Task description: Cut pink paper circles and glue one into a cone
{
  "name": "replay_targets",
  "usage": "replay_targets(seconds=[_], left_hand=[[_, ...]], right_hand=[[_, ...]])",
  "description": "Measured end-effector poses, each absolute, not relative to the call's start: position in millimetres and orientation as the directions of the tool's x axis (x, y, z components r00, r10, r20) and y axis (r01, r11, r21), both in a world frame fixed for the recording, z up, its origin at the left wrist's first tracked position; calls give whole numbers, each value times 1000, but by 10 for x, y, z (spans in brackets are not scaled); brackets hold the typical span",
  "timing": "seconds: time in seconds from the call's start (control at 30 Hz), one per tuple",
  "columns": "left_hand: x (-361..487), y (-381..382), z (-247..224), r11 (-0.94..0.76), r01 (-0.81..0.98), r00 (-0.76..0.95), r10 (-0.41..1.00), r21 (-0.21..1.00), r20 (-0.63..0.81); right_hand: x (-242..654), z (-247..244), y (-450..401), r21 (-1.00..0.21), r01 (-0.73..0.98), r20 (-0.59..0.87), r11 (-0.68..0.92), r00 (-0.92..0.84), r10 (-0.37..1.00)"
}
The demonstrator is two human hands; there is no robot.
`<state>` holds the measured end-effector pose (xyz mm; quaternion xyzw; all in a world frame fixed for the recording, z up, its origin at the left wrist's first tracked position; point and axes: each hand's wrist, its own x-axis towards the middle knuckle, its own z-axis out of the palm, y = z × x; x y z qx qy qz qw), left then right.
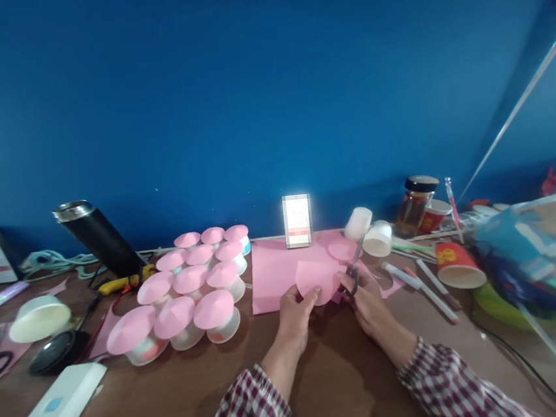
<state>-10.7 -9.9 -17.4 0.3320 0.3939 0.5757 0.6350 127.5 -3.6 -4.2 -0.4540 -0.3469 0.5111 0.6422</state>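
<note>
My left hand (296, 311) pinches the lower left edge of a pink paper piece (320, 278) with a rounded outline. In my right hand (365, 298) is a pair of dark-handled scissors (357, 263), fingers closed around the handles and blades pointing up and away. The scissors are beside the right edge of the piece; whether the blades touch it I cannot tell. Beneath lie pink paper sheets (269, 278), with another rounded pink piece (345, 248) near the blades. Left of my hands stand several paper cups topped with shallow pink paper cones (214, 310).
Two white cups (378, 238) lie beyond my right hand, with markers (429, 295) and a red paper cup (458, 264) further right. A black tumbler (96, 236) leans at the left, behind a white power strip (52, 414). A lit, blurred-out screen (297, 220) stands against the blue wall.
</note>
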Motion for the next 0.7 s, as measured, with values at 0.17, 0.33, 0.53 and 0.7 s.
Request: replay_targets(seconds=[0.17, 0.33, 0.53, 0.7], left_hand=[[-109, -99, -167, 122, -460, 22, 992, 880, -125], [-103, -94, -170, 121, -463, 30, 992, 878, -121], [-101, -92, -168, 124, -475, 17, 991, 871, -132], [-98, -94, -168, 150, -492, 7, 986, 857, -168]], right_hand=[[1272, -44, -32, -931, -362, -51, 47, 254, 966], [1271, -37, -21, -929, -367, -65, 46, 283, 957], [1276, -55, -17, -929, -368, -67, 37, 268, 961], [1272, -62, -16, -935, -352, -60, 37, 263, 963]])
